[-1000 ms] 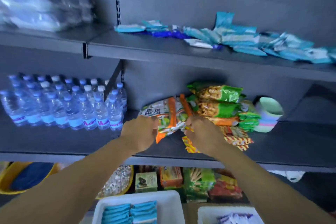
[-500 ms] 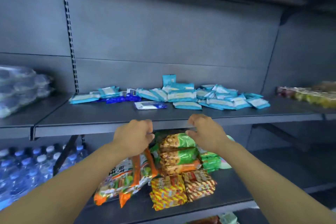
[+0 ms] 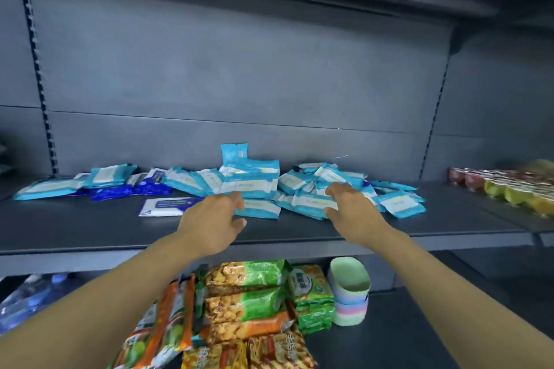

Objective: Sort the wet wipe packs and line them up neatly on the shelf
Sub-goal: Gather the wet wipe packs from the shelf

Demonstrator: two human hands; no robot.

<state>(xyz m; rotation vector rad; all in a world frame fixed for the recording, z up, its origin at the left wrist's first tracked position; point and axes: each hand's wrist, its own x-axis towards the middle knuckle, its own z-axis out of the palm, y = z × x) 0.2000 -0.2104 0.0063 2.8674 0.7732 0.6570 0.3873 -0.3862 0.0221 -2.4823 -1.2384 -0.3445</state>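
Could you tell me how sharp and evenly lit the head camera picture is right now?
Head view: wet wipe packs and both hands fairly sharp; corners darken; water bottles at lower left blurred; wide-angle lens bows the shelf edge.

Your left hand (image 3: 214,220) and right hand (image 3: 352,209) both reach over the front edge of the dark grey metal shelf (image 3: 90,231), fingers spread and loosely bent, holding nothing. Each sits just at the near side of the jumbled heap of light blue and white wet wipe packs (image 3: 254,186) that runs along the back of the shelf; whether your fingertips touch a pack is unclear. A white pack with a dark blue label (image 3: 168,207) lies flat nearer the front edge, left of your left hand, and dark blue packs (image 3: 132,190) sit behind it. At the shelf's right end stand small fruit jelly cups (image 3: 509,189). On the shelf below lie green and orange snack bags (image 3: 245,296) and stacked pastel cups (image 3: 350,293).
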